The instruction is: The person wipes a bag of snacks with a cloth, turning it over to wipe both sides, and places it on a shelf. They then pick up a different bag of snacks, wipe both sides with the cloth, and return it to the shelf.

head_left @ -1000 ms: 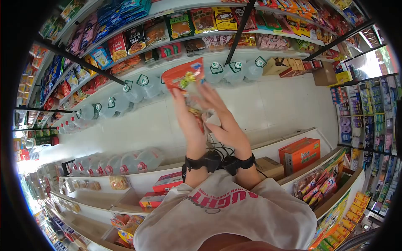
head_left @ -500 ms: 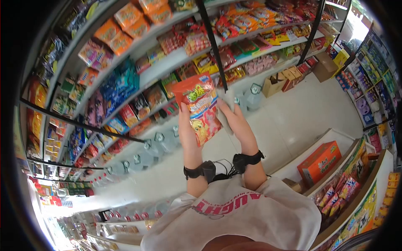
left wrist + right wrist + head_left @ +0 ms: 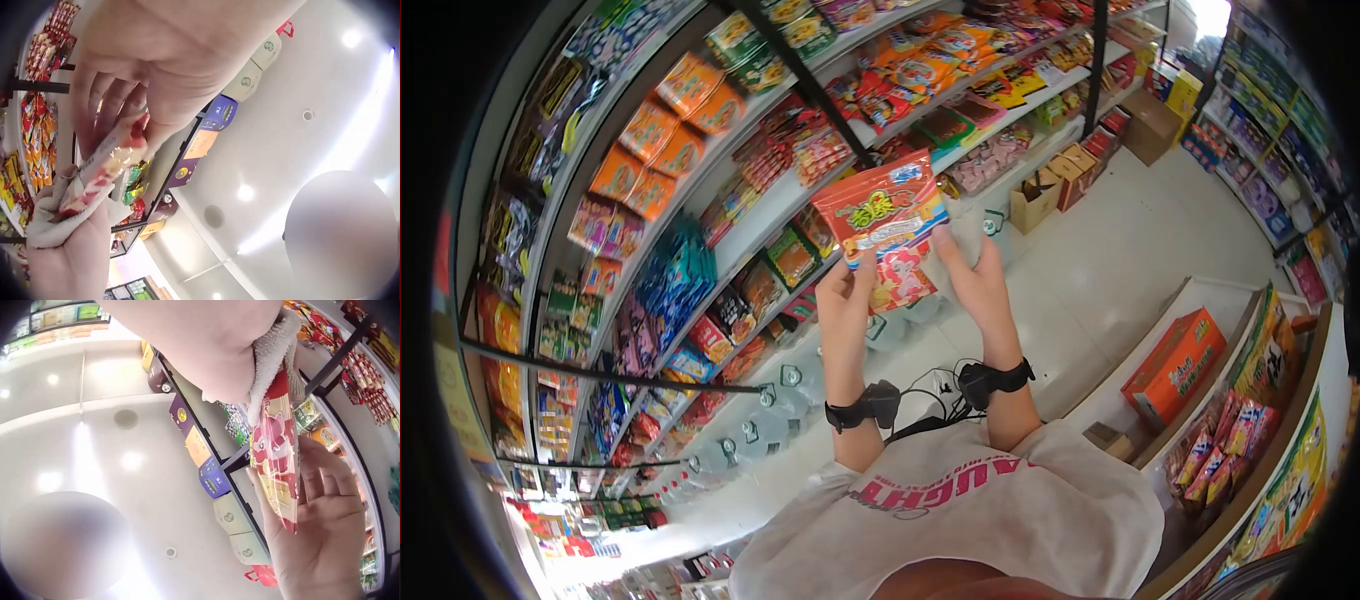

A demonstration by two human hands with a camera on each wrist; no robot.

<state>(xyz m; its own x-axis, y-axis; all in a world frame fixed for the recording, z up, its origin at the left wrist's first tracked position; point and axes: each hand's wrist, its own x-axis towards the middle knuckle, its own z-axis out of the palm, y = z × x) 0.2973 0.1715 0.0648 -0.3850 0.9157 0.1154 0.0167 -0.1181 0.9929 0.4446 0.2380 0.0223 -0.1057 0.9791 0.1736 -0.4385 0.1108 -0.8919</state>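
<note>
A red snack bag [image 3: 885, 215] with colourful cartoon print is held up in front of the shelves, its printed side toward the head camera. My left hand [image 3: 846, 300] pinches its lower left part, thumb across the front. At the bag's right edge, my right hand [image 3: 980, 285] grips it with the thumb on the front. A whitish towel-like cloth [image 3: 275, 359] is bunched between that hand and the bag. In the left wrist view the cloth [image 3: 53, 219] folds around the bag's edge, and the right hand's fingers are mostly hidden.
Shelves of packaged snacks [image 3: 930, 60] run along the far side. Large clear water bottles [image 3: 790, 385] line the floor beneath them. Small cardboard boxes [image 3: 1040, 195] stand farther right on the floor. Behind on the right are a low shelf with an orange carton [image 3: 1175, 365] and bagged snacks [image 3: 1220, 445].
The right hand, blurred over the bag's front a second ago, has moved to its right edge. The bag tilts differently now, and the head view has swung toward the left-hand shelves.
</note>
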